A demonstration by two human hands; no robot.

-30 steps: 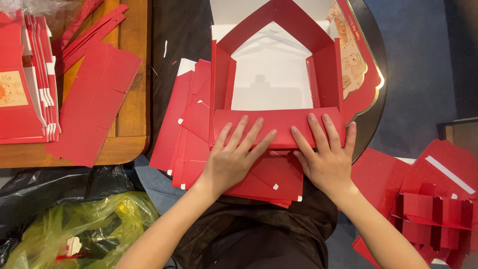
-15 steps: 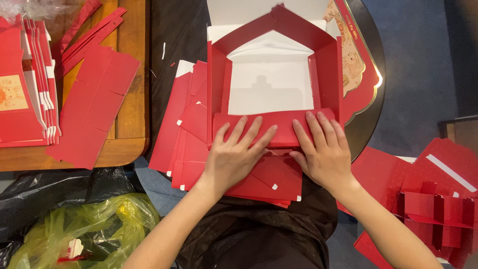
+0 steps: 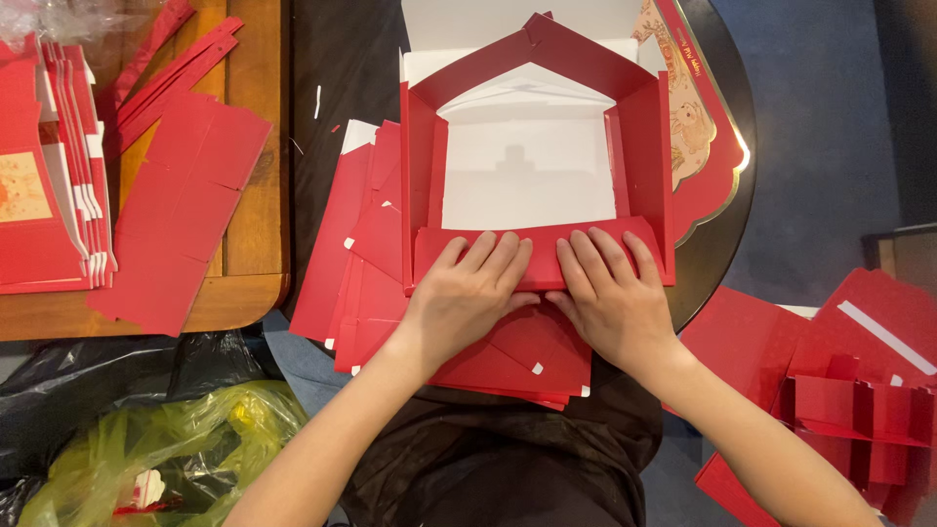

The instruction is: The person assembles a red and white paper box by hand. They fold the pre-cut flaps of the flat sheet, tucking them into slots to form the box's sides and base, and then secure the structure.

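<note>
Seen from a head camera looking straight down, two bare hands lie flat, palms down and fingers spread, side by side on the front flap of a red cardboard box (image 3: pixel 542 146) that is partly folded up. The left hand (image 3: pixel 467 298) presses the left half of that red flap (image 3: pixel 532 239), and the right hand (image 3: pixel 613 303) presses the right half; the two hands nearly touch at the thumbs, and neither grips anything. The box sits in the middle of a dark round tabletop (image 3: pixel 351 68), its side walls standing upright around a white inner floor. Under the box and the hands lies a fanned stack of flat red card sheets (image 3: pixel 366 244). To the left, a wooden board (image 3: pixel 256 195) carries more red card pieces (image 3: pixel 181 210). At lower left is what looks like a green plastic bag (image 3: pixel 166 449). At lower right rests a folded red box insert (image 3: pixel 859 420).
</note>
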